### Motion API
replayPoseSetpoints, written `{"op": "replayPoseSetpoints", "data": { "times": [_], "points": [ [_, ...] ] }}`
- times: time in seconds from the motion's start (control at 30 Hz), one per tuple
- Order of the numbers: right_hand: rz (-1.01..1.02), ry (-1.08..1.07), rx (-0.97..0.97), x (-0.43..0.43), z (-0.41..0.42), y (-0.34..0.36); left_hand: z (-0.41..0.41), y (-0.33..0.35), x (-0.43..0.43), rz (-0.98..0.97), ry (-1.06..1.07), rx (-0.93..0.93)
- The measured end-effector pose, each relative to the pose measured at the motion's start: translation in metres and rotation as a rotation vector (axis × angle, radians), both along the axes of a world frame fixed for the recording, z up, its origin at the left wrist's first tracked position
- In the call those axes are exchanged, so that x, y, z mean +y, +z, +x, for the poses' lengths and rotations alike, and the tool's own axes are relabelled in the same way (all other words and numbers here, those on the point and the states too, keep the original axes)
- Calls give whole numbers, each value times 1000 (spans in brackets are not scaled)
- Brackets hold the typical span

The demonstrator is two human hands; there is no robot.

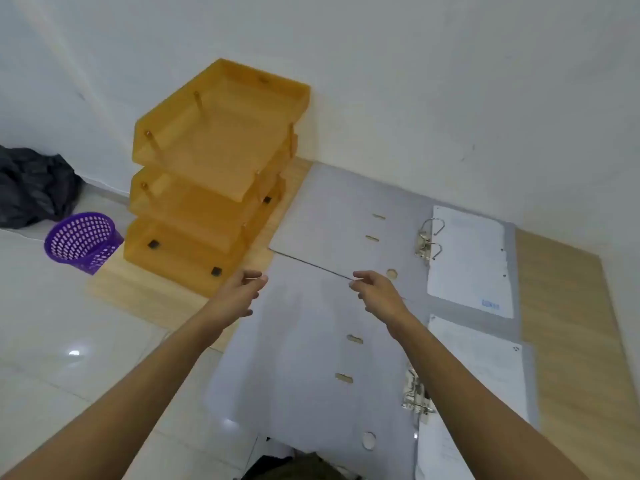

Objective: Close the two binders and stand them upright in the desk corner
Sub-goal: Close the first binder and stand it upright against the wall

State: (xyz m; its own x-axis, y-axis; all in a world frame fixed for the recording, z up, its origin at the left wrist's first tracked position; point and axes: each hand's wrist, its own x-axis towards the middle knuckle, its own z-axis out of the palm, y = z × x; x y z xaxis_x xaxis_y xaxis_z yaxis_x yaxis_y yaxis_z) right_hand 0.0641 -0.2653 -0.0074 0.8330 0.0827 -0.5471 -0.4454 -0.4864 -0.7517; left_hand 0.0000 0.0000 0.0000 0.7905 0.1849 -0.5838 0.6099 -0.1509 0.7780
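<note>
**Both hands at the near binder's far edge**

Nearest the camera, the near binder (pixel 301 358) lies open and flat, its grey cover hanging over the front of the wooden tabletop (pixel 568 306). Its ring clip (pixel 415 396) sits to the right, with a sheet of paper (pixel 481 362) beyond it. Two bare forearms reach forward over this cover. The left hand (pixel 239 292) is at the cover's far left corner, fingers curled and thumb pressed toward them in a pinch; whether it truly grips the edge cannot be told. The right hand (pixel 377 292) is at the same far edge further right, fingertips drawn together the same way, on or just above the seam between the binders.

Beyond that seam the far binder (pixel 332 216) also lies open and flat, reaching the wall, its rings (pixel 429 240) open and a white page (pixel 467 261) on its right half. Left of it stands an orange three-tier tray (pixel 214 168), in the corner by the wall. On the floor to the left sit a purple basket (pixel 81 242) and a dark bag (pixel 31 187).
</note>
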Motion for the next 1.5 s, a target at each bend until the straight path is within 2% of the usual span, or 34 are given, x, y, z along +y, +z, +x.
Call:
{"op": "replayPoseSetpoints", "data": {
  "times": [0.1, 0.23, 0.33, 0.5, 0.73, 0.8, 0.9, 1.0, 1.13, 1.23, 1.33, 1.5],
  "points": [
    [-87, 58, 27, 26, -2, -20, 5, -19, 13, 29, -7, 74],
    [-309, 327, -79, 46, -21, -60, 1, -57, 16, 125, -23, 182],
    [-418, 458, -37, 54, -34, -82, -3, -77, 16, 237, -47, 206],
    [-482, 481, -13, 63, -43, -98, -8, -95, 9, 323, -83, 175],
    [-447, 471, 61, 69, -50, -95, -8, -99, -2, 437, -84, 228],
    [-394, 448, 100, 69, -46, -87, -3, -97, 3, 379, -54, 247],
    [-282, 362, 105, 64, -35, -67, 2, -85, 17, 147, -31, 183],
    [-184, 222, -20, 58, -32, -41, 4, -58, 20, -20, -90, 74],
    [-100, 153, -194, 55, -44, -14, 7, -15, -11, -172, -158, -67],
    [-40, 114, -284, 47, -54, 3, 10, 12, -42, -303, -153, -84],
    [27, 96, -365, 32, -64, 21, 10, 31, -72, -512, -182, -62],
    [140, -1, -429, -3, -80, 54, 1, 44, -139, -566, -284, -148]
  ]
}}
